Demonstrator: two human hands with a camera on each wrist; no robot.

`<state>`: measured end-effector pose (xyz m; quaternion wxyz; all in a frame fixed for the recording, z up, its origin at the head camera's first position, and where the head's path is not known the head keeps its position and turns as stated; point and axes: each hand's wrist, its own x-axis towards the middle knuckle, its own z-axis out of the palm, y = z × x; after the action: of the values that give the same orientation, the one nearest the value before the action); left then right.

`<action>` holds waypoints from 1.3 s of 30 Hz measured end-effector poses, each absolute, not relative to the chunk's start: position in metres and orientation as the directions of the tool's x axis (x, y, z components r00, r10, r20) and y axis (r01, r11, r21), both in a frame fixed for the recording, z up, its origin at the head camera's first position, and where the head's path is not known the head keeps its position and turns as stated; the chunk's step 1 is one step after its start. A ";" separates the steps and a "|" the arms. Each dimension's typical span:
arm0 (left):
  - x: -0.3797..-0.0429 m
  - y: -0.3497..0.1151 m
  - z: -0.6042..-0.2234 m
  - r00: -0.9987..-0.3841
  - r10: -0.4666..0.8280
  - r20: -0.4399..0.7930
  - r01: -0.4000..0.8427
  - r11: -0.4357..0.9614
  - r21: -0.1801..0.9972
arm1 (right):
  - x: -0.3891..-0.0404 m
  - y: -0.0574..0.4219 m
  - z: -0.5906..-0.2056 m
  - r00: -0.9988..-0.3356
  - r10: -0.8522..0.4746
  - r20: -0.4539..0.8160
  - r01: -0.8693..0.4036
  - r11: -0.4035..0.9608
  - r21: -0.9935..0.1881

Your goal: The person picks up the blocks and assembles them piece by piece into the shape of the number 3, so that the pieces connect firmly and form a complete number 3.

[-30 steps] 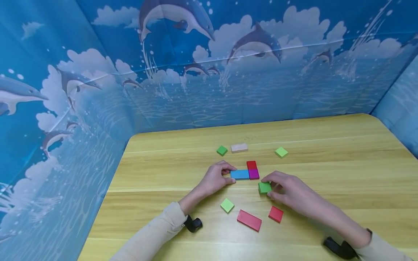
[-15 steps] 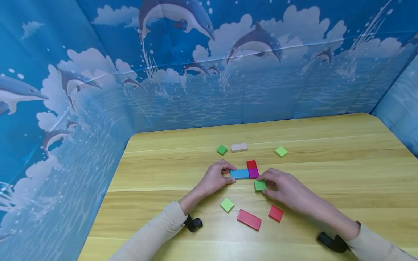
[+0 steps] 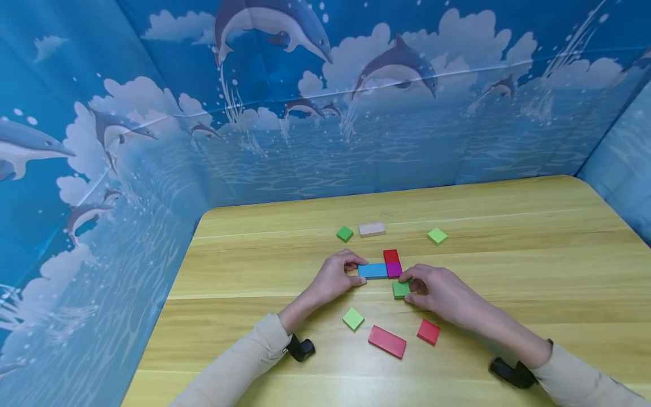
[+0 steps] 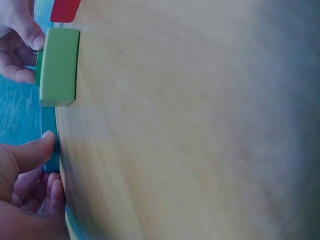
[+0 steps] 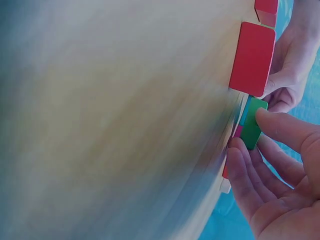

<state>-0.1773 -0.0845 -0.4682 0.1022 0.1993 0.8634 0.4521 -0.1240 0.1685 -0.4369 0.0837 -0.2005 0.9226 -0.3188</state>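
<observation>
In the head view, my left hand (image 3: 333, 276) pinches the left end of a flat blue block (image 3: 373, 271) lying on the table, thumb at the near edge and fingers at the far edge. A purple square block (image 3: 394, 270) touches the blue block's right end, with a red block (image 3: 391, 256) directly behind it. My right hand (image 3: 442, 292) grips a green square block (image 3: 400, 290) by its right side, just in front of the purple one. The right wrist view shows thumb and fingers on this green block (image 5: 254, 124); whether it touches the tabletop is unclear.
Nearer the person lie a light green block (image 3: 353, 319), a long pinkish-red block (image 3: 387, 341) and a red square (image 3: 428, 332). Farther back are a green block (image 3: 344, 234), a pale block (image 3: 372, 229) and a light green block (image 3: 437, 236). A dolphin-print curtain (image 3: 325, 158) borders the wooden table (image 3: 534, 254).
My right hand has moved left with the green block, bringing it from the right of the purple block to just in front of it. The left hand has stayed at the blue block.
</observation>
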 end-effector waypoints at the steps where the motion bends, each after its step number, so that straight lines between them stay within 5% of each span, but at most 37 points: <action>1: -0.177 -0.085 -0.468 -0.900 0.436 0.004 0.252 0.512 0.821 | -0.124 0.168 -0.437 -0.905 -0.426 -0.026 -0.319 0.716 -0.622; 39: -0.176 -0.085 -0.468 -0.900 0.436 0.018 0.263 0.511 0.818 | -0.127 0.166 -0.439 -0.905 -0.425 -0.011 -0.338 0.737 -0.586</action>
<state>-0.1759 -0.0854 -0.4682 0.0954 0.2023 0.8638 0.4514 -0.1266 0.1656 -0.4391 0.0723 -0.2054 0.9290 -0.2992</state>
